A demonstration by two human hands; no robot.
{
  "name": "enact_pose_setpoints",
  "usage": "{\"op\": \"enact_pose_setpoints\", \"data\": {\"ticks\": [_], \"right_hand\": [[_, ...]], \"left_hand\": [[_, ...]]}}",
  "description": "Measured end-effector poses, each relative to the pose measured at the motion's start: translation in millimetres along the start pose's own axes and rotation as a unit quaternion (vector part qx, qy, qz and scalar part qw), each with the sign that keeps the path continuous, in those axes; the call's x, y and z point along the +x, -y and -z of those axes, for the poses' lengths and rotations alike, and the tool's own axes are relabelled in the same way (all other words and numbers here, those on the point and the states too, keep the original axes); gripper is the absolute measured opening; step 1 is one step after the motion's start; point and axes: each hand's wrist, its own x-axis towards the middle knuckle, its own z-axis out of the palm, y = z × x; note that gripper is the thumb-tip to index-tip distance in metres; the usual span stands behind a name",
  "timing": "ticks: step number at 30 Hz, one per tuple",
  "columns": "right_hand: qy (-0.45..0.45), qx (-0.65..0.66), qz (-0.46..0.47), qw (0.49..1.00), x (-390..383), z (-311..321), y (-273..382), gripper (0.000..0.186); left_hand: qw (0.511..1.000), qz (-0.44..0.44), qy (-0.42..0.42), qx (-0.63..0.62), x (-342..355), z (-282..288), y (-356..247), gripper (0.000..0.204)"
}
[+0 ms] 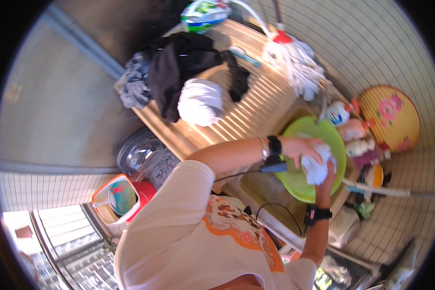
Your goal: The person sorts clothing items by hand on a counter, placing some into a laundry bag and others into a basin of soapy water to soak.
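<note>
Over a lime-green basin [295, 181], a bunched white cloth [314, 170] is gripped between both hands. My left hand [298, 148] comes in from the left, its fingers curled over the cloth's upper side. From below, my right hand [326, 180] closes on the cloth's right edge. Each wrist wears a black band. The basin sits in the tan sink [261, 191], and my hands partly hide what it contains. Left of the basin spreads a ribbed washboard [251, 108] with a white bundled cloth [200, 101] on it.
Dark clothes [179, 63] and a blue-handled brush [245, 56] lie on the washboard's far part. A white string mop [295, 60] leans behind. Several bottles [353, 129] and a round flowered panel [390, 116] line the right wall. A red bucket [144, 191] stands at lower left.
</note>
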Motion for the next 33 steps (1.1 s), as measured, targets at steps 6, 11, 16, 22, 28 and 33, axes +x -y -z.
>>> {"op": "enact_pose_setpoints", "data": {"ticks": [6,11,16,22,28,33], "right_hand": [[-0.020,-0.043,0.020,0.999,-14.4,-49.8,1.8,0.049],[-0.006,-0.020,-0.019,1.000,-13.5,-46.3,-0.2,0.046],[0.036,0.013,-0.077,0.996,2.3,-24.7,-9.3,0.046],[-0.019,-0.042,0.005,0.999,-6.1,-73.3,8.8,0.049],[0.036,0.037,-0.199,0.979,-46.1,-100.1,37.3,0.063],[0.002,0.077,-0.126,0.989,-19.6,-62.4,-6.9,0.056]], "left_hand": [[0.985,-0.071,-0.078,-0.138,2.5,-10.2,41.3,0.085],[0.984,-0.028,-0.082,-0.158,-0.4,-8.4,38.8,0.065],[0.965,-0.030,-0.189,-0.180,-5.5,-26.9,41.7,0.060],[0.946,-0.123,-0.260,-0.146,9.9,-18.0,46.3,0.065],[0.919,-0.165,-0.355,0.043,2.8,-23.4,49.4,0.072],[0.915,-0.185,-0.335,0.123,14.6,-35.2,60.1,0.069]]}}
